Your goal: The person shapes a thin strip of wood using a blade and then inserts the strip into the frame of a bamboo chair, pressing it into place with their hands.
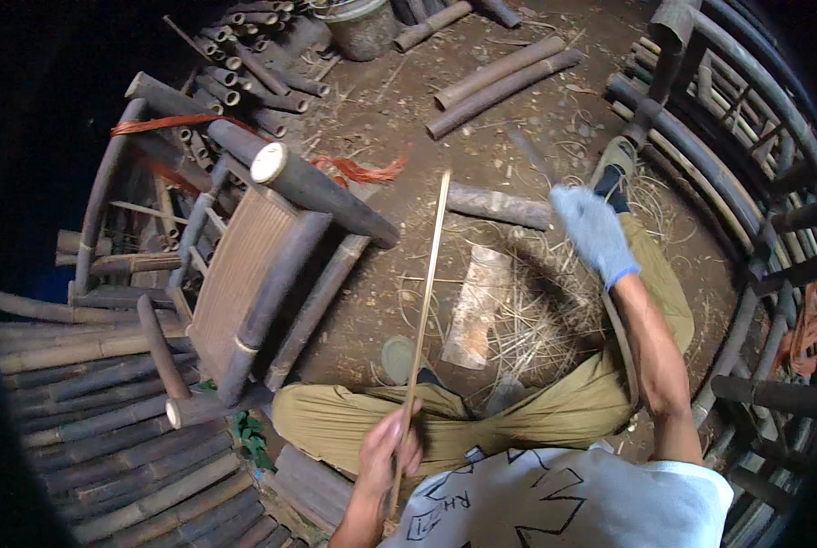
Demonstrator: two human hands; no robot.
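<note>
My bare left hand [392, 446] is closed around the lower part of a long, thin bamboo strip [429, 274], which stands up at a slight tilt in front of me. My right hand [595, 235], in a pale blue-grey glove, is held out to the right, well apart from the strip. A knife [531, 152] juts from its closed fingers, the blade blurred and pointing up and left. Below the glove, thin shavings [541, 342] lie heaped on the ground beside a flat pale wood block [478, 306]. Beyond them lies a short bamboo length [500, 206].
A bamboo chair [244, 283] with an orange band stands close on the left, by a bamboo-pole platform [134, 402]. Bamboo frames [755, 173] line the right. Cut bamboo tubes [244, 68], loose poles [504, 87] and a bucket [361, 29] lie farther off.
</note>
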